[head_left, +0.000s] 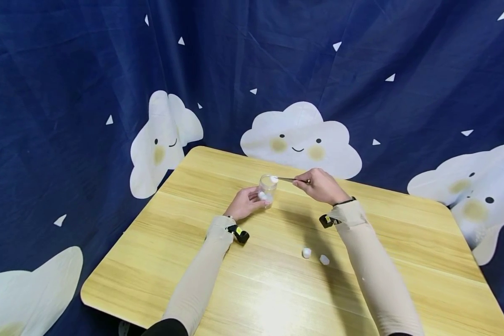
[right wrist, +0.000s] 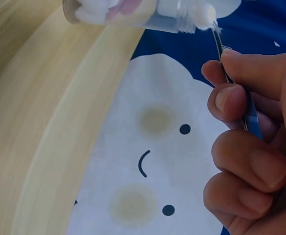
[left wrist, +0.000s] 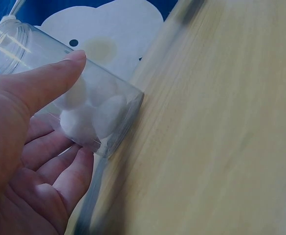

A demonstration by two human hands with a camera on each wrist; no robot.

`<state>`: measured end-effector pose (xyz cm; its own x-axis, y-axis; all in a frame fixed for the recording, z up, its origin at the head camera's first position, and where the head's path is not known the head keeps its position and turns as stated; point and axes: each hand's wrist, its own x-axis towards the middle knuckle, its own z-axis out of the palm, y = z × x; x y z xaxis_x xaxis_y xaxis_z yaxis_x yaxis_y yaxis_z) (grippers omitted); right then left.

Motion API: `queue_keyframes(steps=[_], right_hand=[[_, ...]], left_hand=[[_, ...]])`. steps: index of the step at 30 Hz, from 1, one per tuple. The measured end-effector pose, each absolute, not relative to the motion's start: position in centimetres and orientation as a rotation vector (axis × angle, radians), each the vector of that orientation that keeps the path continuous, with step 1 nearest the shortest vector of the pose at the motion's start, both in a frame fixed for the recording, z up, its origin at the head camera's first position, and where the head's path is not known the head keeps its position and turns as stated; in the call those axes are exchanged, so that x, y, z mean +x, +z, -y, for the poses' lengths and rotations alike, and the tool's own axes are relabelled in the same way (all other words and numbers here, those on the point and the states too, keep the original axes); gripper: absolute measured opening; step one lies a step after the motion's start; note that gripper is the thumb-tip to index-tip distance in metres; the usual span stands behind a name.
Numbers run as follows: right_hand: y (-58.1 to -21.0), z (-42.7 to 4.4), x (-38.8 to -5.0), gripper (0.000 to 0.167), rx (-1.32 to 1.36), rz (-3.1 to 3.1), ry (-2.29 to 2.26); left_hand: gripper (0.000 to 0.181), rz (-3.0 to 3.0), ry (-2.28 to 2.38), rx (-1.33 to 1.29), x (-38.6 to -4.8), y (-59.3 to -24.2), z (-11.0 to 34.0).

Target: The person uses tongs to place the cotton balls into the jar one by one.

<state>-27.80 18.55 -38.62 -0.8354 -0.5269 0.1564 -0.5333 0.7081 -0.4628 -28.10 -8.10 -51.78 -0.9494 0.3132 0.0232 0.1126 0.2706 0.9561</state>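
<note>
My left hand [head_left: 245, 203] grips a clear jar [head_left: 268, 185] from its left side, thumb and fingers around the wall. Through the wall in the left wrist view, several cotton balls [left wrist: 91, 117] lie in the lower part. My right hand [head_left: 321, 185] pinches a pair of metal tweezers [head_left: 286, 179]. At their tips is a white cotton ball [right wrist: 205, 16], held right at the jar's open mouth. Two more cotton balls, one on the left [head_left: 306, 253] and one on the right [head_left: 324, 260], lie on the table between my forearms.
The wooden table [head_left: 159, 252] has rounded corners and stands against a dark blue curtain [head_left: 218, 60] printed with white clouds and triangles. Each wrist carries a strapped black device, one on the left [head_left: 238, 234] and one on the right [head_left: 326, 221].
</note>
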Motion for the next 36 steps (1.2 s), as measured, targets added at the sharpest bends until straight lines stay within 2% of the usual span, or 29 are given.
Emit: queue_keyframes(steps=[36], right_hand=[[-39.9,-18.1,-27.9,0.017,0.881,2.897,0.821]], left_hand=[[0.067,-2.335,1.772,0.389,-28.2,-52.0,8.1]])
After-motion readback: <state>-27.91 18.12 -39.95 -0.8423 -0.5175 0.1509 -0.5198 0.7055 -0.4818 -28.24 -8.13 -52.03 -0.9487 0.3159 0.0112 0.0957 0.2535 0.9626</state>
